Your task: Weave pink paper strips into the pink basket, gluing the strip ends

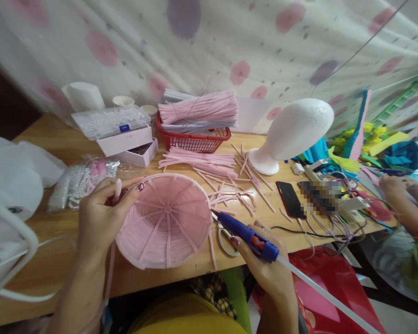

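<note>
My left hand (102, 211) grips the left rim of a pink woven basket (165, 220), tilted so its inside faces me. My right hand (264, 262) is closed round a blue glue gun (249, 235) with a white glue stick trailing out behind. The gun's nozzle points at the basket's right rim. Scissors with white handles (225, 236) lie on the table just under the gun.
Loose pink strips (223, 178) litter the wooden table (48, 260). Behind stand a red basket (195, 139) of strip bundles, pink boxes (125, 139), a bag of beads (78, 181), a white foam head (292, 130), a phone (289, 199) and cables. Another person's hand (393, 185) works at the right.
</note>
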The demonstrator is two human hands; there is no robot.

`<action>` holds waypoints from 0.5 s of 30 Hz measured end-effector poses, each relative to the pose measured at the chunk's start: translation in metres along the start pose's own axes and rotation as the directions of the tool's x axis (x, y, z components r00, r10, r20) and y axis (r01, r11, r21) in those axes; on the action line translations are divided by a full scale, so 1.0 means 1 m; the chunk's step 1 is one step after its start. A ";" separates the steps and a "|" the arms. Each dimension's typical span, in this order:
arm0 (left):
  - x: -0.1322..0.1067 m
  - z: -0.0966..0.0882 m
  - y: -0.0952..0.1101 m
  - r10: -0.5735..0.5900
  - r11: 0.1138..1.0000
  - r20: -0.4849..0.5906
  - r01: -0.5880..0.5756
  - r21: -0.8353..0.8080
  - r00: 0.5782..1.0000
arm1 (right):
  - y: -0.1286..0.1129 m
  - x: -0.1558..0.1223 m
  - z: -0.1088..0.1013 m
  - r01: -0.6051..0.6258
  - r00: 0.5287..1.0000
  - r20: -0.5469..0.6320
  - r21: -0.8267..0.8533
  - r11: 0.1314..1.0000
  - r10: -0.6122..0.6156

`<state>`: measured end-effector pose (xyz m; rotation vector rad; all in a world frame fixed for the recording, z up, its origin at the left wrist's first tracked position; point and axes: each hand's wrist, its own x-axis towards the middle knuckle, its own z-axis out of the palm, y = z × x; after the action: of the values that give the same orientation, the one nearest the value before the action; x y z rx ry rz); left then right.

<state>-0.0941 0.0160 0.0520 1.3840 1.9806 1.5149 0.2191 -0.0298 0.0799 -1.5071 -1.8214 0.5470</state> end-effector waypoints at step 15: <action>0.005 -0.001 0.000 -0.022 1.000 0.008 0.022 -0.008 1.000 | 0.102 0.023 -0.039 -0.572 0.784 -0.317 -0.034 0.819 0.534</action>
<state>-0.0972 0.0191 0.0536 1.3579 1.9760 1.5042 0.3150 0.0121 0.0397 -2.1098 -1.1832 0.4448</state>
